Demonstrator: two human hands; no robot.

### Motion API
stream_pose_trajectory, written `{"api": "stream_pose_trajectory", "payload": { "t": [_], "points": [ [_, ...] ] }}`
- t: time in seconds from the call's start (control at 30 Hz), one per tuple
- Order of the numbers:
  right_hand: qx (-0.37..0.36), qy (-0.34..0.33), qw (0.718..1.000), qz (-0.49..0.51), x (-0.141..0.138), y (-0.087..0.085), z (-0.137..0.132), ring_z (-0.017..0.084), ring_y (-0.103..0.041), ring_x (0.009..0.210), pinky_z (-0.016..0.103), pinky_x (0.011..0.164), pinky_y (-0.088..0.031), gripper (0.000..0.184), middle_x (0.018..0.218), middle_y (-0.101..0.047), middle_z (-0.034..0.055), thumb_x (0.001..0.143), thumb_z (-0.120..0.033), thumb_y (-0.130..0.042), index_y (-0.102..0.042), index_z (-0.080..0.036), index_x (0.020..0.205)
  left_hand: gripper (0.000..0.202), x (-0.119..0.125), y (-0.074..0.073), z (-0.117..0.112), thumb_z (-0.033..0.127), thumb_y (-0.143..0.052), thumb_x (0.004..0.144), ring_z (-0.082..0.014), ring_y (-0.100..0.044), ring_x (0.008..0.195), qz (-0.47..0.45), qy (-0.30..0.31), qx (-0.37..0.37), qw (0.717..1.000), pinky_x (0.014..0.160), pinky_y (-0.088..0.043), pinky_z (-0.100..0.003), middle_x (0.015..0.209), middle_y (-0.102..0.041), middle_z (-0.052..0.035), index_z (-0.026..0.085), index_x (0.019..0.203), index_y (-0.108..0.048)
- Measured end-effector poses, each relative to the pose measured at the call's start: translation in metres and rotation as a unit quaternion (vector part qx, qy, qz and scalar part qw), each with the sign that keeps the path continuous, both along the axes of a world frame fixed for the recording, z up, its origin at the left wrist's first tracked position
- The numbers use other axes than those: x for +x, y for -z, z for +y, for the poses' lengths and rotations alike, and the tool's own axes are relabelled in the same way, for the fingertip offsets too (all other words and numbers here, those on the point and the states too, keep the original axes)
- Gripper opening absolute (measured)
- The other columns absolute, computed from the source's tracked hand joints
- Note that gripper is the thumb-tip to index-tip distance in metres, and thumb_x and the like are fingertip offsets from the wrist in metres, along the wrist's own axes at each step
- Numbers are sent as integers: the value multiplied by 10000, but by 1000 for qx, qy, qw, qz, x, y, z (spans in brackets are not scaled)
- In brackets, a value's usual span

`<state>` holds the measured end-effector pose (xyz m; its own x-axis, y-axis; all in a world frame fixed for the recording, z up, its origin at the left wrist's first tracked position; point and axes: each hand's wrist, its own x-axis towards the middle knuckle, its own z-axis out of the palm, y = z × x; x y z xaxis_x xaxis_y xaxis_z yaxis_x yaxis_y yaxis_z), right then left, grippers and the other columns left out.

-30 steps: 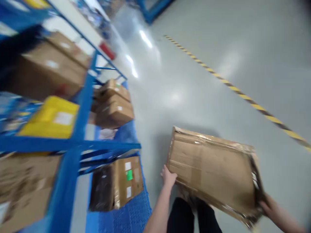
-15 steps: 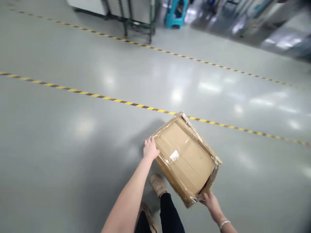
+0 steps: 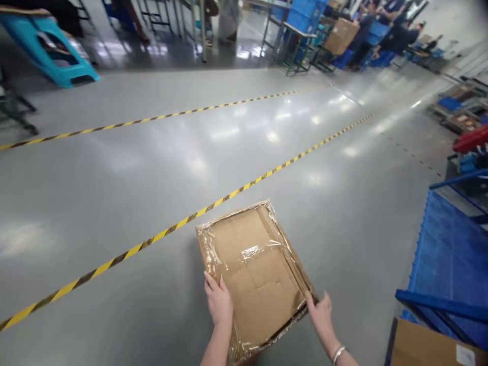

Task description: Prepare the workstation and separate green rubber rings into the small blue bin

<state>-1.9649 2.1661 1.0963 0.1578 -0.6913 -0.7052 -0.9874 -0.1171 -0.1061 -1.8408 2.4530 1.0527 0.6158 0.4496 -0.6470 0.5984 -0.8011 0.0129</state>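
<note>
Cardboard box (image 3: 253, 272), wrapped in clear film, sits low in the middle of my view, held above the grey floor (image 3: 152, 203) with its flat top facing me. My left hand (image 3: 218, 302) grips its near left edge, fingers curled against the film. My right hand (image 3: 321, 312) presses on the near right corner with fingers spread, a bracelet (image 3: 338, 353) on that wrist. A yellow-and-black floor line (image 3: 168, 231) runs diagonally just beyond the box. On the right stands a blue rack (image 3: 450, 244), with another carton (image 3: 427, 348) at its near corner. Far left is a teal stool (image 3: 49, 56); at the far right, people (image 3: 385, 38) stand among blue crates.
</note>
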Motion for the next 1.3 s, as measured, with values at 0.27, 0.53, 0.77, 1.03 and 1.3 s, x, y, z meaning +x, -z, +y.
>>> {"api": "stream_pose_trajectory", "payload": {
  "t": [0.27,0.53,0.77,1.03,1.3],
  "points": [
    [237,-182,954,-26,63,65,-64,273,-530,1333,434,1157,-361,650,1452,-555,106,941,-561,-377,-391,-207,1485,715,2,11,2,493,-241,995,-399,-555,1279,-11,32,17,999,936,-545,-534,1432,-474,-282,107,1580,-100],
    [110,-249,960,67,38,45,-37,316,-643,1143,413,954,-478,537,1269,-675,108,970,-583,-343,-521,-228,1331,760,5,5,3,507,-258,998,-378,-428,1395,-18,36,-37,999,1044,-474,-508,1497,-394,-308,49,1574,-70],
    [32,-188,977,94,-16,3,51,315,-644,1104,387,903,-479,569,1221,-667,168,997,-564,-231,-519,-167,1287,744,49,19,40,495,-270,994,-374,-490,1338,5,149,-127,981,1044,-456,-506,1515,-387,-267,79,1580,-80],
    [-55,-216,975,-14,-36,-19,137,371,-267,1482,552,1154,-322,818,1613,-226,253,980,-609,-226,-118,-55,1572,877,121,11,71,579,-373,946,-383,-288,1477,112,339,-197,913,1140,-345,-564,1642,-122,-248,104,1584,-4],
    [72,-493,862,-96,-68,-43,113,534,128,1467,723,1110,-260,1240,1582,368,126,721,-644,-739,30,-224,1598,1165,2,-67,143,485,-812,688,-453,116,1500,87,613,-258,742,1128,-226,-728,1658,-46,-210,196,1587,-128]
  ]
}}
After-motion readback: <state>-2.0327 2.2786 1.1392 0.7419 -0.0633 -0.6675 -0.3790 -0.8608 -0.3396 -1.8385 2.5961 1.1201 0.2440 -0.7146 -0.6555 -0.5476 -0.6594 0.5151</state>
